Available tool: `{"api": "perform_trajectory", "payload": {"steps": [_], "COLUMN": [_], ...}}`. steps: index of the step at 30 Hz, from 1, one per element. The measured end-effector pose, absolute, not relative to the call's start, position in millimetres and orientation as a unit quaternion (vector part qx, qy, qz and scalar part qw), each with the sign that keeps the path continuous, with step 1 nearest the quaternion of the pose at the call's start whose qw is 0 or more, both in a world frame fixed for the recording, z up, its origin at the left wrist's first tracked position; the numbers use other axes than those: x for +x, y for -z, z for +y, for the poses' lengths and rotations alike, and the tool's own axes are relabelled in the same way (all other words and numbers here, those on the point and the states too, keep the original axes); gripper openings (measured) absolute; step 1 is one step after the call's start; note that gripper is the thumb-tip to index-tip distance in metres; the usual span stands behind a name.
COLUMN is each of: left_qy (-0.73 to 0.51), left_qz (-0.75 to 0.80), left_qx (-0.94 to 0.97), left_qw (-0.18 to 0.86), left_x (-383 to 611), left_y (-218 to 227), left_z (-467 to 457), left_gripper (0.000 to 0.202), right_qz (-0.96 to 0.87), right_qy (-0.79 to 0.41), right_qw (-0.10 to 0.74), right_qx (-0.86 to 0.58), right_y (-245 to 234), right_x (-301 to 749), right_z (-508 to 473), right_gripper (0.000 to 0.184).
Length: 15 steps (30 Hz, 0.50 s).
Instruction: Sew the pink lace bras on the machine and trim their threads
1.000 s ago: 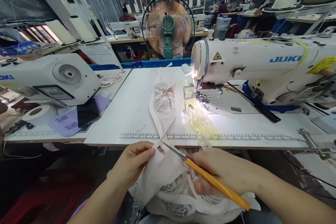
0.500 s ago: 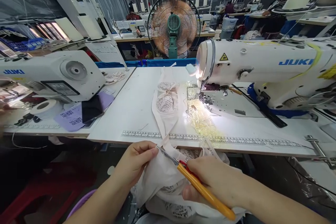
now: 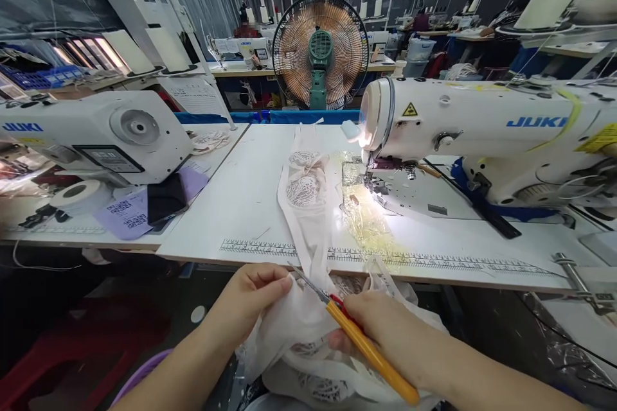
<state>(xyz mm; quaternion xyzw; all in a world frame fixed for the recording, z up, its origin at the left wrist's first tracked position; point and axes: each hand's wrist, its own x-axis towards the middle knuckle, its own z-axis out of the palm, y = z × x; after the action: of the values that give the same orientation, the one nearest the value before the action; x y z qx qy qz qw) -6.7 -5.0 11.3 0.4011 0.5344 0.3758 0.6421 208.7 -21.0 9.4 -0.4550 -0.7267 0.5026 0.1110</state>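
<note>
My left hand (image 3: 258, 298) is closed, thumb and fingers pinching white fabric just below the table's front edge. In my right hand (image 3: 380, 327) is a slim pointed metal tool with a long orange handle (image 3: 371, 353) and a red part, mostly hidden by my fingers. Its tip lies close to my left fingertips, over the cloth. A white lace bra (image 3: 306, 189) lies on the table, its lower band running over the edge toward my hands. More white lace garments (image 3: 308, 372) are bunched below, in front of me.
To the right stands a lit white sewing machine (image 3: 463, 112), with yellowish clear film (image 3: 366, 218) beside its needle. Another sewing machine (image 3: 96, 135) is on the left, near a black phone (image 3: 166, 198) and lilac papers (image 3: 123, 215). A printed ruler (image 3: 434, 262) runs along the table's edge; a fan (image 3: 321, 48) stands behind.
The band at the table edge now hangs wider and more open beside the blade. Both hands keep their grips, with the tool's tip still near my left fingers. The view has shifted slightly.
</note>
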Motion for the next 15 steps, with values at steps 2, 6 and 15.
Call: {"api": "perform_trajectory", "payload": {"steps": [2, 6, 15], "left_qy": [-0.349, -0.358, -0.263], "left_qz": [0.526, 0.502, 0.396], "left_qx": [0.484, 0.606, 0.729], "left_qw": [0.606, 0.504, 0.492], "left_x": [-6, 4, 16], "left_y": [-14, -23, -32], "left_z": [-13, -34, -28], "left_gripper": [0.019, 0.02, 0.018], "right_qz": [-0.723, -0.671, -0.663], "right_qy": [-0.478, -0.533, -0.532], "right_qw": [0.14, 0.262, 0.339], "right_qx": [-0.479, -0.444, -0.402], "right_y": [-15, -31, -35], "right_x": [214, 214, 208], "right_z": [-20, -24, -31], "right_gripper": [0.04, 0.032, 0.011]}}
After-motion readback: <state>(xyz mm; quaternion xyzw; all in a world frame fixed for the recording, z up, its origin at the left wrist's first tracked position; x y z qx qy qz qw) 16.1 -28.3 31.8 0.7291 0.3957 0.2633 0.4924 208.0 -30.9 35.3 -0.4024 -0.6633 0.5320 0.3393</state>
